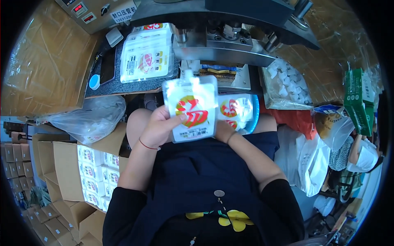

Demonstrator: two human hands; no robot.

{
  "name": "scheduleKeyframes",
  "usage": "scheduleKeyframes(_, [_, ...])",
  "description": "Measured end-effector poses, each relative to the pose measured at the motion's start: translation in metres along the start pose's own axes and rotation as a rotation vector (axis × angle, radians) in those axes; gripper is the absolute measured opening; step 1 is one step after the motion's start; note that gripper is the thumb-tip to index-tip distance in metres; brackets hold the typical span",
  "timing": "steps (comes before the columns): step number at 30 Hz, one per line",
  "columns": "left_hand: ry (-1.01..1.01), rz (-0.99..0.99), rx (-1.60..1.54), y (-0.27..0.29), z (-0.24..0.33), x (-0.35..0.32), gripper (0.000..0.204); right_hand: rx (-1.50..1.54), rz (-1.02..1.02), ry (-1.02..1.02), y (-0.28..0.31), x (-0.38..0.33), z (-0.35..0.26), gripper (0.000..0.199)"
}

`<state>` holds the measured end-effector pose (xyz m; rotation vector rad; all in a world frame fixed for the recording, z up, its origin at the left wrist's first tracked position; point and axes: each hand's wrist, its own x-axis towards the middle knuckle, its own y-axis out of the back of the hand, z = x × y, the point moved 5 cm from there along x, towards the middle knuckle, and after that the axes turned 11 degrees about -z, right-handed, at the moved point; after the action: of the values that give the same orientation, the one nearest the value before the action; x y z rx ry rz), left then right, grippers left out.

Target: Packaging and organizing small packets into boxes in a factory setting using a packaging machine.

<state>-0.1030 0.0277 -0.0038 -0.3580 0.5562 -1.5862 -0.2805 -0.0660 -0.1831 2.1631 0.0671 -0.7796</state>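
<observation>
My left hand (159, 125) is closed on a flat white spouted pouch (191, 107) with a red and yellow-green print, its thumb across the front. The pouch is held up before my lap, spout pointing away toward the press. Behind its lower right edge is my right hand (223, 130); the pouch hides its fingers, so I cannot tell whether they grip anything. Just beyond that hand, more printed pouches (242, 107) lie in a round container with a blue rim (257, 112) on my lap.
Ahead stands a metal press (230, 39). Left of it, stacked pouches (143, 61), a phone (108, 65) and a blue-capped tub (94, 82) lie on the bench. White caps (289, 82) fill a tray at right. An open carton (65, 172) of packed pouches stands left; bags (301, 160) hang right.
</observation>
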Motion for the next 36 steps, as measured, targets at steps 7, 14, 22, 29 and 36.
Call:
scheduleKeyframes(7, [0.234,-0.101,-0.119,-0.030,-0.037,0.031,0.030,0.381,0.335,0.349,-0.004,-0.020,0.006,0.049])
scheduleKeyframes(14, [0.201,-0.033,-0.173,-0.028,-0.013,0.076,0.025,0.114,0.377,0.255,0.022,-0.009,-0.008,0.046])
scheduleKeyframes(22, [-0.560,0.529,0.887,0.021,0.079,0.054,0.049,-0.224,0.463,0.246,0.017,-0.047,-0.024,0.044])
scheduleKeyframes(29, [-0.295,0.298,2.070,0.044,0.062,0.018,0.045,0.129,0.201,0.501,0.065,-0.110,-0.099,0.025])
scheduleKeyframes(36, [-0.190,0.226,0.729,0.019,0.039,-0.002,0.016,0.295,0.512,0.615,0.148,-0.176,-0.142,0.013])
